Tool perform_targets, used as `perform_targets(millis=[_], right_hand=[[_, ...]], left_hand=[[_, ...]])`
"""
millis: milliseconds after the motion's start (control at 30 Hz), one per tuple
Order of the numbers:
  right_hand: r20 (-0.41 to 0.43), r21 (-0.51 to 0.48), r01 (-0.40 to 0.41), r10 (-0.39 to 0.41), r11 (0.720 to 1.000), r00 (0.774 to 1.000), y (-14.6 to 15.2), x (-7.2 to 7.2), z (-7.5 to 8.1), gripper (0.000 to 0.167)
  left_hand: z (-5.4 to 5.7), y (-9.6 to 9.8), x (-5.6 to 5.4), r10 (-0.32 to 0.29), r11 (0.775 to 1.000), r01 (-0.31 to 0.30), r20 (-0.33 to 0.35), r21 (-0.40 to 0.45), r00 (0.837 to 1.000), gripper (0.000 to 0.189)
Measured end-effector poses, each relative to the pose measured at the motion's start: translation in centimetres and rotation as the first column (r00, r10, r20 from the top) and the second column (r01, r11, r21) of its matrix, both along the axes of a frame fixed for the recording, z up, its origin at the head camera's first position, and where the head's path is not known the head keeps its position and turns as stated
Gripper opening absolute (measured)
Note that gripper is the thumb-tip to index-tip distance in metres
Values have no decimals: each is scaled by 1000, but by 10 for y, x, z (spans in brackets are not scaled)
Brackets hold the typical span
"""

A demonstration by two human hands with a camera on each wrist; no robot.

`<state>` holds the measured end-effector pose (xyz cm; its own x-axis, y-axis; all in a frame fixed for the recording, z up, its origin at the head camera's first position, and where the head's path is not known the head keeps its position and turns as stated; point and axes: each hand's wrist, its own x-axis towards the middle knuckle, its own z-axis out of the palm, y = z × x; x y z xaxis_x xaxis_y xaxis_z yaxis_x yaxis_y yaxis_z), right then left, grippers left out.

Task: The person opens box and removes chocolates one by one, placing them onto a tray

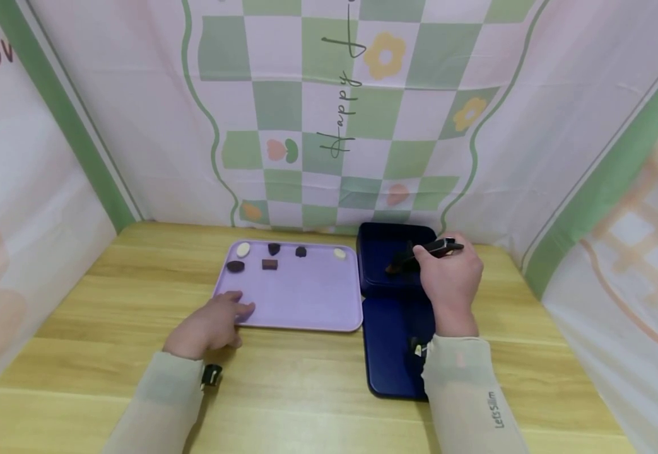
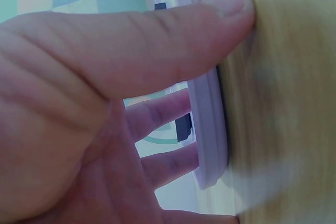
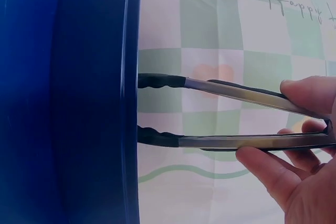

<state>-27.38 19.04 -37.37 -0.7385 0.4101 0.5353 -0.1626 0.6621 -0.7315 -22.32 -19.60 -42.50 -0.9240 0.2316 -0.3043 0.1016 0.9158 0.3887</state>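
My right hand (image 1: 451,280) grips black-and-metal tongs (image 1: 441,247), thumb on one arm and fingers on the other. Their tips reach down into a navy box (image 1: 365,277), where a small brown piece (image 1: 391,268) shows near them; whether they pinch it I cannot tell. In the right wrist view the tong arms stand apart and the box wall hides the tips. My left hand (image 1: 209,325) rests with straight, spread fingers on the near left corner of a lilac tray (image 1: 306,299). Its thumb (image 2: 210,30) lies along the tray's outer edge.
Chocolate-like pieces lie along the tray's far side: white ovals (image 1: 243,250), a dark oval (image 1: 235,267), a brown rectangle (image 1: 269,264) and small dark lumps (image 1: 301,251). A navy lid (image 1: 391,359) lies before the box. Patterned cloth (image 1: 329,113) hangs behind the wooden table (image 1: 283,391).
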Motion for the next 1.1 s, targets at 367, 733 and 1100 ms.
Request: perform_targets(millis=[367,733,1100], right_hand=[[-3,-45,-2,2,999,1000,-1,3,4,25],[3,-86,12,-12,996,1000,4,4,7,26],[-90,-413,44,-89,910,992,22,0,14,30]], left_hand=[[1,1,1,0,1000,0,0,1,1000,70],[0,1,0,9,1000,-9,4,2,1000,71],[0,0,1,1,1000,-1,2,4,1000,71]])
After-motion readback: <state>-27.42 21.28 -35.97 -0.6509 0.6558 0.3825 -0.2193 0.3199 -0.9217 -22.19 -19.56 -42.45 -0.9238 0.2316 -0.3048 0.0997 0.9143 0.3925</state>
